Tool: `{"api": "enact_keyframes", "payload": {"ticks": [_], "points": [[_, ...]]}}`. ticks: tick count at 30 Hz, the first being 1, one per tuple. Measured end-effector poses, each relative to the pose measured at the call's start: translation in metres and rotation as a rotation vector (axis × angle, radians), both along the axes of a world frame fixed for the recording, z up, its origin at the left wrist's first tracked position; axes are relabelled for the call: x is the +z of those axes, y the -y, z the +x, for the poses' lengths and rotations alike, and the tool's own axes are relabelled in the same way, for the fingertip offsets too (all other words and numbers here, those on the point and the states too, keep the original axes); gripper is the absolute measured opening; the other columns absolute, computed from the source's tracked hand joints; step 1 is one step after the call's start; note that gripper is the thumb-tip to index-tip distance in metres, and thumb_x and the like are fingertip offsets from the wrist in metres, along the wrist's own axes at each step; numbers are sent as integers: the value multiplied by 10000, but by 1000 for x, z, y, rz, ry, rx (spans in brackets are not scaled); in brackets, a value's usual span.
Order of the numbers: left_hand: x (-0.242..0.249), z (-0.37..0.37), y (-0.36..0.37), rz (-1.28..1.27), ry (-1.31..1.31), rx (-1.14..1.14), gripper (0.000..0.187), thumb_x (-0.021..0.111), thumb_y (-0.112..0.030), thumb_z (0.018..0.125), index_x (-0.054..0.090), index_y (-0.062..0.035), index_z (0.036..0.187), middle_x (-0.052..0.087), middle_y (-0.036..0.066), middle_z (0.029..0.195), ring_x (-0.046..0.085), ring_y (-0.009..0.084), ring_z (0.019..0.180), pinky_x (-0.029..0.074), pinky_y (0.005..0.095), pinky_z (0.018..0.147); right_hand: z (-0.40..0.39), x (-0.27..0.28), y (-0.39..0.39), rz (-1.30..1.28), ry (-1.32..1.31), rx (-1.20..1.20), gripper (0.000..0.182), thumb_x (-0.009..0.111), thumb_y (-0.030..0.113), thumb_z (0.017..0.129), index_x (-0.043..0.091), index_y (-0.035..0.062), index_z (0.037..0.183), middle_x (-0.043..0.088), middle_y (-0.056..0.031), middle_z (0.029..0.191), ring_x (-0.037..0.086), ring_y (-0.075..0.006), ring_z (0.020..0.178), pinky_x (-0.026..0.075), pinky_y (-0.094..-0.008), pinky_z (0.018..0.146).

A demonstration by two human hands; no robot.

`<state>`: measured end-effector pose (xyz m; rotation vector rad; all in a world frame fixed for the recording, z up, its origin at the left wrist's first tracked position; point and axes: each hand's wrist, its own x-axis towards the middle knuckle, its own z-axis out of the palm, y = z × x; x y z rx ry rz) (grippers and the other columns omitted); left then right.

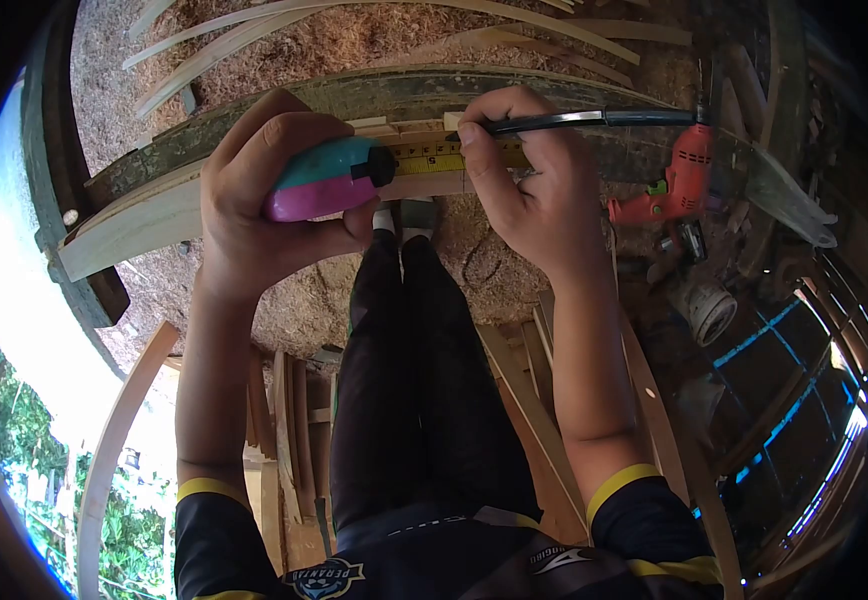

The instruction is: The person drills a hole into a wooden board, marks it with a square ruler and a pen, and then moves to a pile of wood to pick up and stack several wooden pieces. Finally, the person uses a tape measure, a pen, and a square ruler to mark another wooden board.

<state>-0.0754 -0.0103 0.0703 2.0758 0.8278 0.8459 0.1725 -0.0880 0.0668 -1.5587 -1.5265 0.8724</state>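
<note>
A teal and pink tape measure (pixel 326 178) is gripped in my left hand (pixel 259 170), its fingers wrapped round the case. From its mouth the yellow blade (pixel 430 160) runs to the right along a light wooden strip (pixel 144 228). My right hand (pixel 544 170) pinches a black pen (pixel 594 119) with a silvery part on its barrel. The pen lies nearly level, its tip end between thumb and forefinger by the strip's far edge. Part of the blade passes behind my right fingers.
A thick weathered timber (pixel 344 98) lies beyond the strip. To the right rests a red power drill (pixel 691 165). Curved wooden strips (pixel 224 50) lie on shavings at the back. More boards (pixel 294 440) are beside my legs. A dark post (pixel 49 180) stands at the left.
</note>
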Motion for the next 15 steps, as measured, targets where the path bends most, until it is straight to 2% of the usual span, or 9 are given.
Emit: {"api": "enact_keyframes", "payload": {"ticks": [15], "points": [[-1, 1, 0, 21, 7, 0, 476, 954, -116, 653, 741, -52, 1074, 689, 69, 920, 697, 207, 783, 577, 354, 675, -1, -2, 0, 10, 25, -17, 58, 730, 114, 1012, 683, 83, 997, 666, -75, 847, 674, -282, 803, 528, -421, 715]]}}
